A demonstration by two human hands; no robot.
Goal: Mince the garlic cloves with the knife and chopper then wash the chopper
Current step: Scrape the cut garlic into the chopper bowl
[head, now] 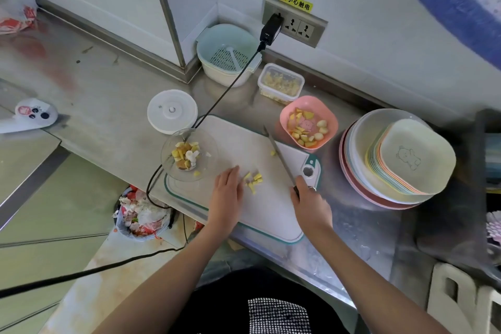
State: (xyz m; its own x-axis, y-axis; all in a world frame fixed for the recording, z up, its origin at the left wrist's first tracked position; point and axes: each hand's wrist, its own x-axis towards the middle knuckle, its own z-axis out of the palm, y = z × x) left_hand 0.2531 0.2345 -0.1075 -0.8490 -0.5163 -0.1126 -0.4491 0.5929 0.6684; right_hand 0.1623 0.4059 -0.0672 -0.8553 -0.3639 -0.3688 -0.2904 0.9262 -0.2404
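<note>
Several garlic pieces lie between left hand and knife-holding right hand.

The scene is evenly and softly lit, with only faint shadows cast. Mild glare is seen on the steel counter. Straight lines are bent by wide-angle distortion, and edges are blurred.

Head view — steeply down, close

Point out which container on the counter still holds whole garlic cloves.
The pink bowl, just beyond the cutting board: whole pale cloves lie among its yellow pieces. The clear chopper bowl and the clear rectangular box hold only cut pieces.
</note>
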